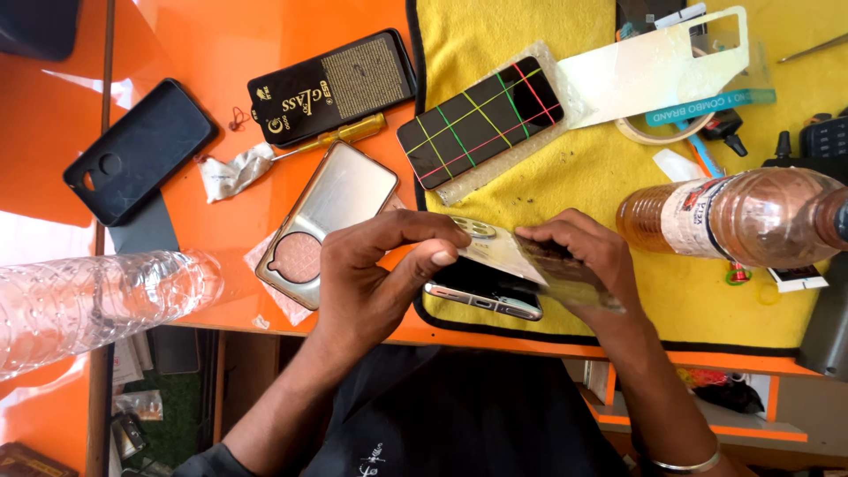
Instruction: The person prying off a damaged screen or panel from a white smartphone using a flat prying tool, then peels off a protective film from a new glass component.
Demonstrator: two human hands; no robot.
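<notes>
My left hand (380,269) and my right hand (587,252) together pinch a thin film sheet (503,252) with camera cut-outs, one hand at each end. The sheet hovers just above a silver-edged phone (481,296) that lies on the yellow cloth (574,168) near the table's front edge. Part of the phone is hidden under my fingers and the sheet.
Another phone with coloured grid lines (481,119) lies on bubble wrap. A clear phone case (331,216), a black case (137,150), a black flat box (331,86), a yellow-handled screwdriver (340,137), an empty clear bottle (97,296) and a bottle with brownish liquid (742,216) surround my hands.
</notes>
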